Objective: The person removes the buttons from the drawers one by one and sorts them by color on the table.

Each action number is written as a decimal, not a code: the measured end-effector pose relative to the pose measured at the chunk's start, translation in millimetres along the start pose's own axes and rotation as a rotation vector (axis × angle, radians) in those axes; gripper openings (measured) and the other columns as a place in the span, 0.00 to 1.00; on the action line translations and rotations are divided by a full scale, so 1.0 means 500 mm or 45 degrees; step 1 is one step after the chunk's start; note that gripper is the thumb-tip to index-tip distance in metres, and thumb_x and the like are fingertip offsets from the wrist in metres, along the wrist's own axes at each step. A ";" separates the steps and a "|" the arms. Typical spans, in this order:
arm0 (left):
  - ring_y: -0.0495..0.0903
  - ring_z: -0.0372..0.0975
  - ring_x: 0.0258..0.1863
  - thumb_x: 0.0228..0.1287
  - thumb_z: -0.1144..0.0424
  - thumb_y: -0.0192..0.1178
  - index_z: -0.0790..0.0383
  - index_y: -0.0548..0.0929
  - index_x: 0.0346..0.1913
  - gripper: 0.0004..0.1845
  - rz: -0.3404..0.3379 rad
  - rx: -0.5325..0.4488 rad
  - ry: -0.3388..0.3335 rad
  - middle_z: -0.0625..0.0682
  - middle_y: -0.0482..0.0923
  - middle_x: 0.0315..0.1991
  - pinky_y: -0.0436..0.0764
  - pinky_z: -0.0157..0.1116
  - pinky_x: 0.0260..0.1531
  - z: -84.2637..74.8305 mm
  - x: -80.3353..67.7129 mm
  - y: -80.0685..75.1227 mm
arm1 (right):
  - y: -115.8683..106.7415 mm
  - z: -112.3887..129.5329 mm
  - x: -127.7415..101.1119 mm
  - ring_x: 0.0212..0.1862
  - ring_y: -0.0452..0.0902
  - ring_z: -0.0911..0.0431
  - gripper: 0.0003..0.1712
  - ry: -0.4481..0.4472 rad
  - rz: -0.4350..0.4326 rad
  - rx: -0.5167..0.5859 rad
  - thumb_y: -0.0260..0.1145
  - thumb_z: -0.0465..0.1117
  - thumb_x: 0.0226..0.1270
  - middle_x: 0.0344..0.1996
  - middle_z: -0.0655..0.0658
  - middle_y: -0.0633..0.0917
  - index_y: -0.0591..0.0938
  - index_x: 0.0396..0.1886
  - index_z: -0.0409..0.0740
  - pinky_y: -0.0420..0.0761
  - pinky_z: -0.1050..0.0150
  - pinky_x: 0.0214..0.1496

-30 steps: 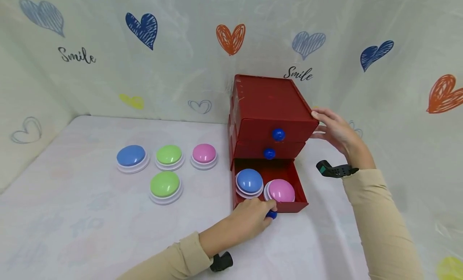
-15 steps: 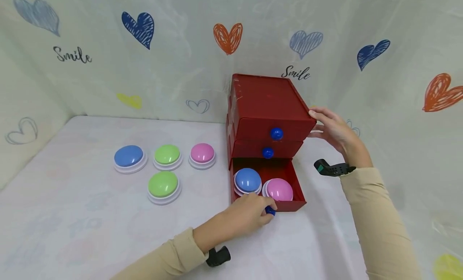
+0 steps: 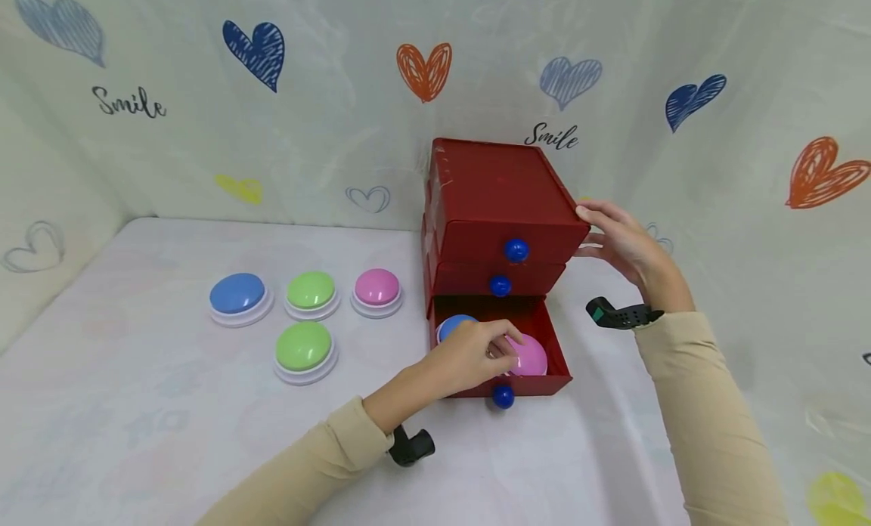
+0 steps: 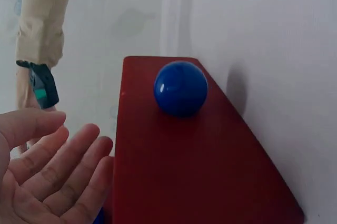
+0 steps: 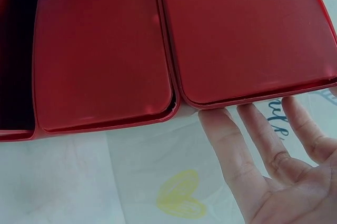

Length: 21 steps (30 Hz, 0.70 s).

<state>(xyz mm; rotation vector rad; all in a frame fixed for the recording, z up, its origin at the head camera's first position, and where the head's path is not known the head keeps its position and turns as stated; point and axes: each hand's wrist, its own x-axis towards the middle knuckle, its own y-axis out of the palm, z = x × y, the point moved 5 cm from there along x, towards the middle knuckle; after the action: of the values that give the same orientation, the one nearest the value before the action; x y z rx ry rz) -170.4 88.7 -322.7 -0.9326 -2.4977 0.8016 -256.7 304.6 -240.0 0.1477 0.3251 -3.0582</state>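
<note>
A red cabinet (image 3: 506,186) of stacked drawers stands on the white table, its bottom drawer (image 3: 558,360) pulled out. Inside that drawer are a pink dome button (image 3: 532,355) and a blue dome button (image 3: 454,324), partly hidden by my left hand (image 3: 466,356). The left hand hovers over the drawer's front edge, fingers loosely bent and holding nothing, above the round blue knob (image 4: 180,88). My right hand (image 3: 629,246) rests against the cabinet's upper right side; in the right wrist view its straight fingers (image 5: 226,145) touch the red edge.
Left of the cabinet on the table are a blue button (image 3: 238,294), a pink button (image 3: 377,288) and two green buttons, one at the back (image 3: 311,290) and one nearer (image 3: 303,346). A heart-printed curtain (image 3: 327,133) hangs close behind the cabinet.
My left hand has let go of the bottom drawer's knob and risen over the drawer's front, covering part of the blue button. The right hand stays at the cabinet's side.
</note>
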 end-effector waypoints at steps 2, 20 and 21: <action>0.81 0.35 0.43 0.60 0.63 0.62 0.56 0.78 0.51 0.16 0.009 -0.005 -0.015 0.49 0.84 0.43 0.77 0.23 0.41 0.005 0.006 0.000 | 0.001 0.000 0.001 0.40 0.80 0.60 0.24 -0.004 0.005 -0.005 0.58 0.53 0.65 0.47 0.55 0.75 0.67 0.58 0.52 0.82 0.67 0.41; 0.67 0.39 0.63 0.56 0.58 0.66 0.52 0.64 0.65 0.34 0.261 0.117 -0.033 0.48 0.69 0.62 0.74 0.36 0.57 0.056 0.059 0.033 | 0.000 -0.003 0.004 0.40 0.80 0.59 0.24 -0.018 0.026 0.004 0.58 0.53 0.66 0.47 0.54 0.74 0.67 0.58 0.51 0.82 0.68 0.40; 0.67 0.38 0.63 0.56 0.57 0.66 0.52 0.64 0.65 0.34 0.268 0.130 -0.031 0.48 0.69 0.62 0.73 0.36 0.57 0.059 0.061 0.034 | 0.000 -0.003 0.003 0.40 0.80 0.59 0.24 -0.018 0.031 0.015 0.58 0.52 0.66 0.47 0.53 0.74 0.67 0.58 0.51 0.82 0.68 0.41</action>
<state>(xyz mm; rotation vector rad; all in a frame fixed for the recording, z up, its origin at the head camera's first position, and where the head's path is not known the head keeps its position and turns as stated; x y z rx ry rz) -198.8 108.6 -352.4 -1.1694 -2.3801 1.0018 -258.1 304.9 -241.5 0.1291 0.3027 -3.0361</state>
